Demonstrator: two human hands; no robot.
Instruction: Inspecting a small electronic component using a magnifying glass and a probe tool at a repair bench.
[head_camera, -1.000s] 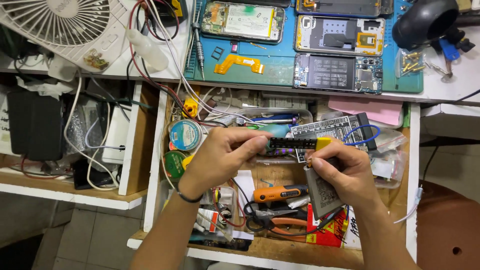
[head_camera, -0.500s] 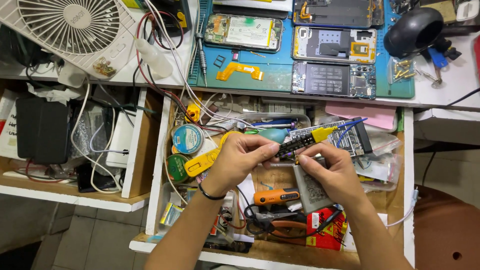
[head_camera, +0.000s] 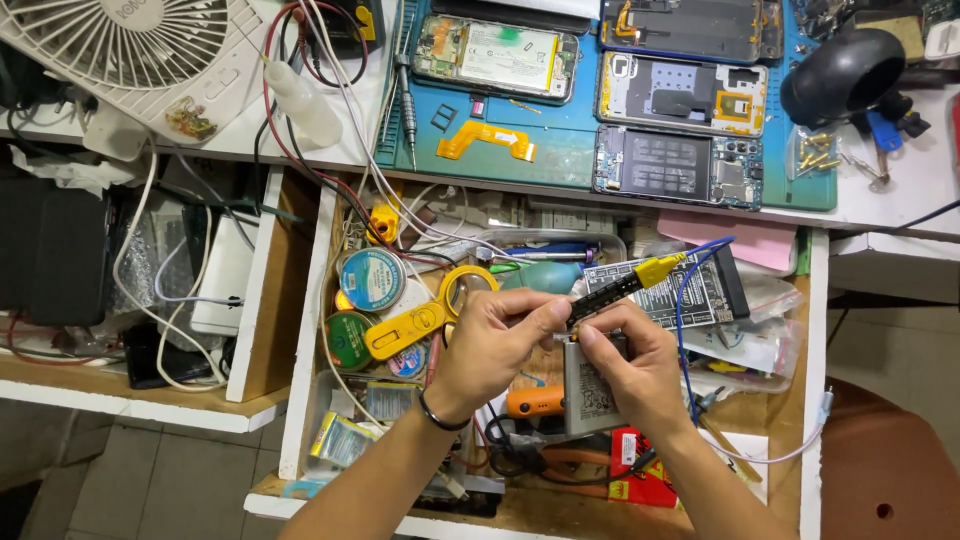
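Both hands meeting over the open drawer (head_camera: 300, 330), below the worktop (head_camera: 900, 190) edge. Left hand (head_camera: 490, 345) pinched shut on the near end of a slim black probe (head_camera: 605, 292), fingertips closed around its lower tip. Long axis of the probe slanting up and away to the right, ending in a yellow connector (head_camera: 660, 268) with a blue wire (head_camera: 690, 300) looping off it. Right hand (head_camera: 630, 365) just beside, thumb and fingers clamped on a flat grey phone battery (head_camera: 590, 395), held beneath the probe's low end. Probe tip and battery's top edge very close; actual contact impossible to tell, hidden by fingers. Yellow magnifier (head_camera: 420, 320) and orange-handled tool (head_camera: 535, 402) lying in the drawer near the wrists.
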